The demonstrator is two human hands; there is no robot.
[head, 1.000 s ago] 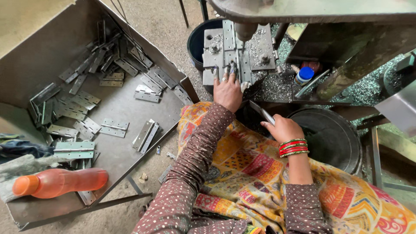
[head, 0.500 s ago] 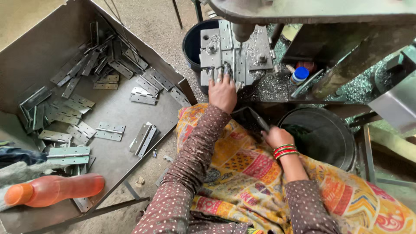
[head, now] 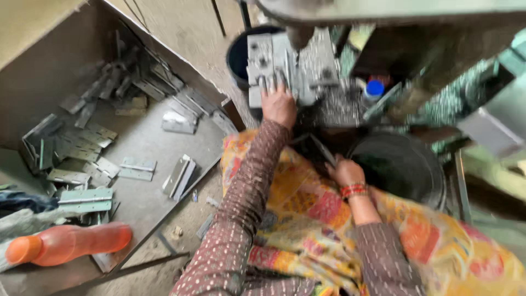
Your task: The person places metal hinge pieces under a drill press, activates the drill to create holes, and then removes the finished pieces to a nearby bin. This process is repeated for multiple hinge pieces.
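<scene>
At centre far, left hand [head: 279, 104] resting on grey metal die block [head: 285, 68] of press, fingers [head: 267, 83] spread flat on its near edge, gripping nothing visible. Lower and to the right, right hand [head: 346, 171] closed around a thin dark metal strip [head: 322, 149], strip tilted up and to the left from the fist; red bangles [head: 355, 190] on that wrist. Just right of this hand, round black bucket [head: 402, 164], touching or nearly touching, cannot tell which. Behind the block, second dark bucket [head: 239, 55], partly hidden. Right of the block, small bottle with blue cap [head: 374, 89] amid metal shavings. Both arms in brown dotted sleeves, over a yellow and orange patterned cloth [head: 312, 219] on the lap.

At left, big grey metal tray [head: 142, 192] with many flat hinges [head: 76, 151] heaped along its far and left sides; one pair of hinges [head: 179, 175] lying apart near tray's middle. At near left, orange plastic bottle [head: 68, 244] on its side at tray's edge. Whole view somewhat blurred.
</scene>
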